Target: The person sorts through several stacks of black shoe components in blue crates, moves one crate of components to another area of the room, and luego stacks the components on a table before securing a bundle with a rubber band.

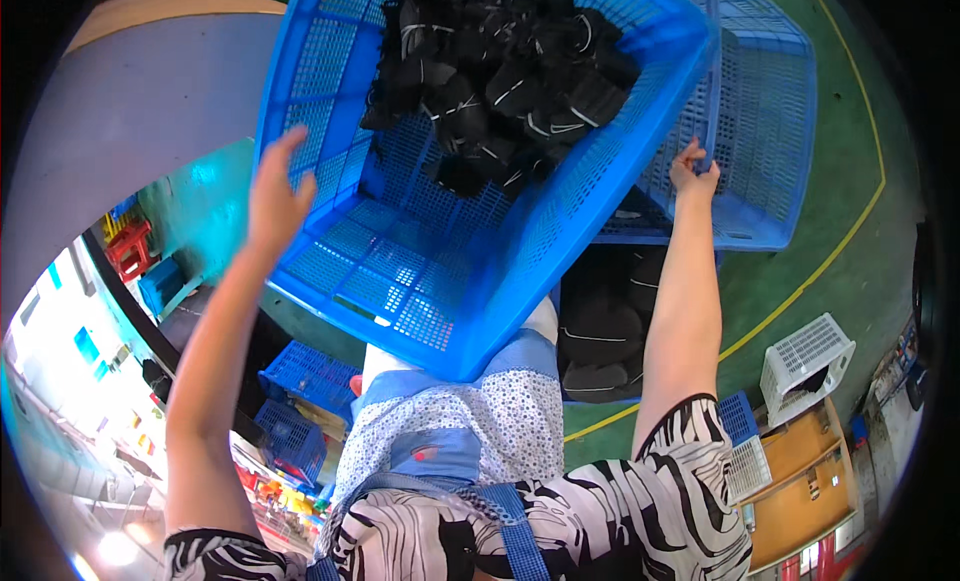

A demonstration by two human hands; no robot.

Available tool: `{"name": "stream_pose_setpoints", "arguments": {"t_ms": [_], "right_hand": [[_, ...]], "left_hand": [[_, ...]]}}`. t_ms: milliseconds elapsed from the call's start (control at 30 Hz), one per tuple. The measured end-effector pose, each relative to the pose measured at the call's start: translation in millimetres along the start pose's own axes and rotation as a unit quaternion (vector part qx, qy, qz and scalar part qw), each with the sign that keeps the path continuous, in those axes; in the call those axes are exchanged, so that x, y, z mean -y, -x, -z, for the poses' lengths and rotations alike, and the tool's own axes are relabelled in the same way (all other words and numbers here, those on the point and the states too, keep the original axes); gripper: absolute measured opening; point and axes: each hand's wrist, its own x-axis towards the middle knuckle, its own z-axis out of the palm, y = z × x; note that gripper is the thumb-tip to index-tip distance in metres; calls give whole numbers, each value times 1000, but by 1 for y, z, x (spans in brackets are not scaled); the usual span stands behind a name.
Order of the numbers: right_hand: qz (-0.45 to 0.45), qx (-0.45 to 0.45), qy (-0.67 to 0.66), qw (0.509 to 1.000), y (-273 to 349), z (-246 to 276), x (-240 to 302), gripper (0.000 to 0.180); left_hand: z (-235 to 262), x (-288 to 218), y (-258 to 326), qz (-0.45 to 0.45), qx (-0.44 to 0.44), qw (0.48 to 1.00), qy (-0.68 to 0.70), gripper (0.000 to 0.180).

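Observation:
A large blue perforated plastic crate is tilted in front of me, and a heap of black fabric pieces with white stripes has slid to its far end. My right hand grips the crate's right rim. My left hand is at the crate's left rim with the fingers spread, touching or just beside the edge. Both forearms reach up from the lower edge, out of black-and-white patterned sleeves.
A second blue crate stands behind on the right, on a green floor with yellow lines. More black pieces lie below it. A white crate and a wooden stand are at the lower right; small blue baskets at the lower left.

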Motion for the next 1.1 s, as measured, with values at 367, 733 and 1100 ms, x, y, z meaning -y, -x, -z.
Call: {"name": "stream_pose_setpoints", "arguments": {"t_ms": [367,733,1100], "right_hand": [[491,249,698,458,190,-1,-119,25],[367,388,825,183,8,7,-354,21],[375,232,881,-173,-34,-67,-443,52]], "left_hand": [[-48,127,-189,151,9,978,-145,74],[-51,113,-189,116,-19,991,-62,63],[-33,88,-197,124,-35,991,-19,44]]}}
